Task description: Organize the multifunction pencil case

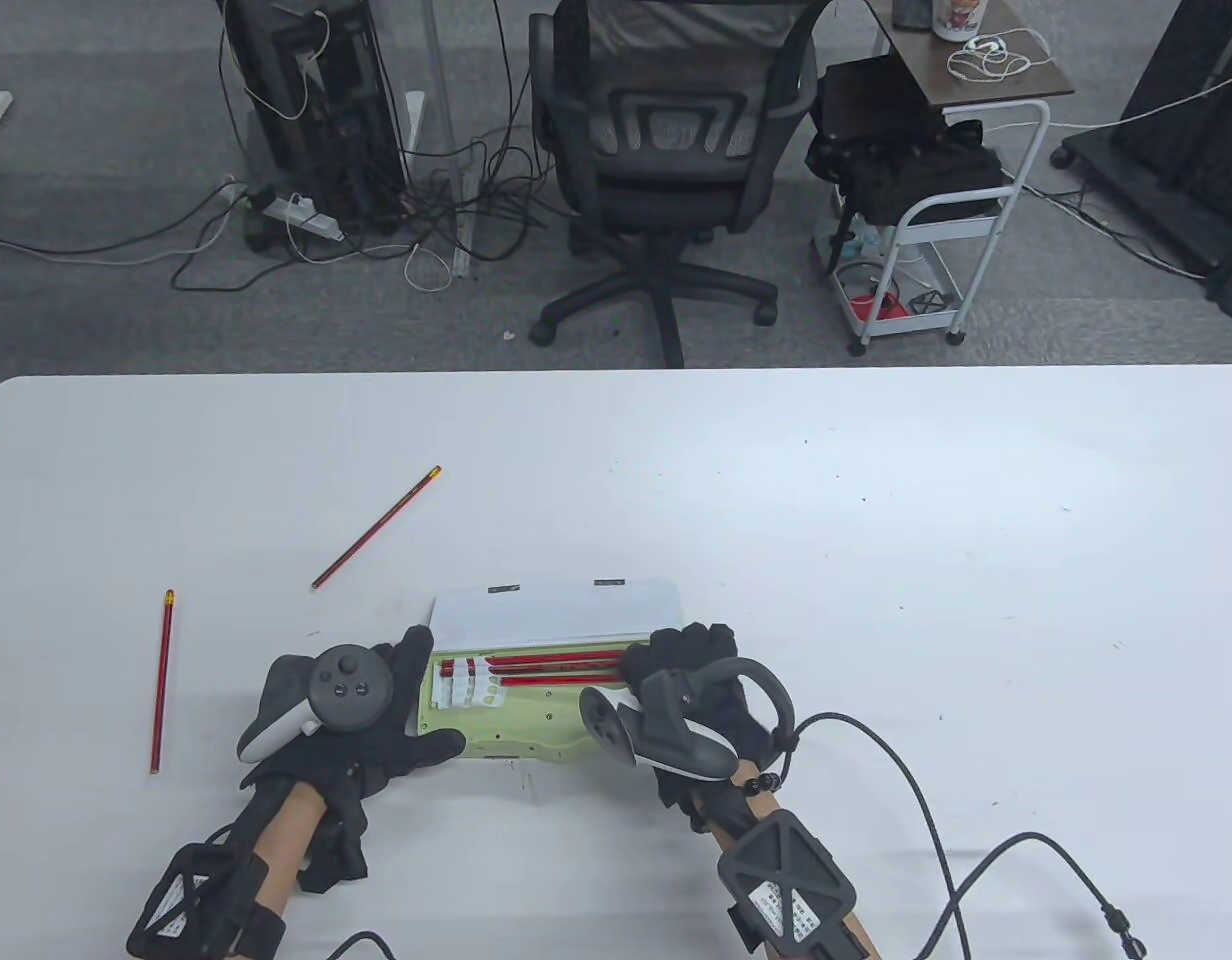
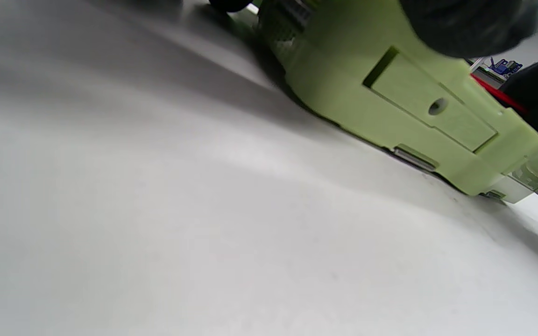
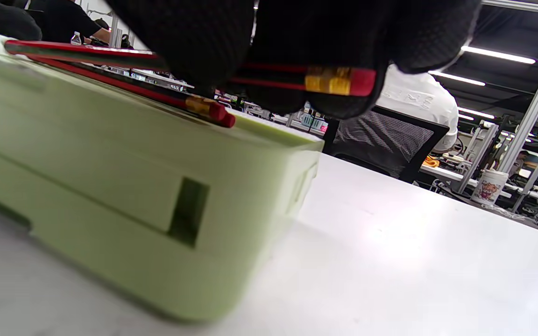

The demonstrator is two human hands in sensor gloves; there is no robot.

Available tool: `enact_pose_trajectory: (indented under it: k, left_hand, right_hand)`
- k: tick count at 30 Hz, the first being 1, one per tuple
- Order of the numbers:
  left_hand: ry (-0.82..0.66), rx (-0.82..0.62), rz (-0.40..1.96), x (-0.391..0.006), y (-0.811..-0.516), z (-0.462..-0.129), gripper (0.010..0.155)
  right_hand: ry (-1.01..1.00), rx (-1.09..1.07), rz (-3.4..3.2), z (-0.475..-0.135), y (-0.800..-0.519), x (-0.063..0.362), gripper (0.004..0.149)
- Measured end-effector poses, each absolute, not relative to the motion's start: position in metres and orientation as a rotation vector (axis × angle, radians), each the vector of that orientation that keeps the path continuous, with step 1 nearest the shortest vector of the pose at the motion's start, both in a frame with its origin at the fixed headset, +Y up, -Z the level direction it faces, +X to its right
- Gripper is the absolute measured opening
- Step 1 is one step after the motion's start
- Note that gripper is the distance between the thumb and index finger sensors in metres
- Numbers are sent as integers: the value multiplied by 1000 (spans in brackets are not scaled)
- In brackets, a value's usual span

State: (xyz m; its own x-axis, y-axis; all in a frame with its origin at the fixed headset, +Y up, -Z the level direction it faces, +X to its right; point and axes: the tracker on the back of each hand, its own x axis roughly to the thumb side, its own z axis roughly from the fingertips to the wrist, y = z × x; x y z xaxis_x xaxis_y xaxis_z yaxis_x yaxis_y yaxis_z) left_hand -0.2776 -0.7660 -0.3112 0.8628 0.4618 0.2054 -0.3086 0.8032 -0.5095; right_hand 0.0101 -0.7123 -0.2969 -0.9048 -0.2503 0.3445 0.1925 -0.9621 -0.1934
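Case [image 1: 516, 722] at table [image 1: 876, 520] 6 o'clock edge, green base, white lid [image 1: 556, 610] open toward 12. Three red pencils [image 1: 556, 660] lying in top tray, tips toward 9, erasers toward 3. Right hand [image 1: 691, 665] at case's 3 o'clock end, fingers [image 3: 194, 42] curled, pinching one pencil near eraser [image 3: 339, 79], just above the tray per right wrist view. Left hand [image 1: 376, 720] at 9 o'clock end, fingers relaxed and straight, thumb laid on front edge, steadying base, gripping nothing.

Step in hand, probably: seating third pencil in its slot. Next: lower it flat, let go, then fetch two loose pencils — one [image 1: 378, 527] at 10 o'clock of case, other [image 1: 162, 682] at 9, well apart from it. After that, likely close lid.

Beyond table: chair [image 1: 666, 150], cart [image 1: 936, 200], cables.
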Motion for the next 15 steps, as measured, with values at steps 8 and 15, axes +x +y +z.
enact_pose_trajectory:
  k: [8,15]
  left_hand:
    - [-331,-484,421,-278,-766,-311,112]
    - [-329,-485,419,-278,-766,-311,112]
  right_hand:
    - [276,-590,-2839,-298,-712,2,40]
    - [290,-642,-2848,-301,-713,-6,40]
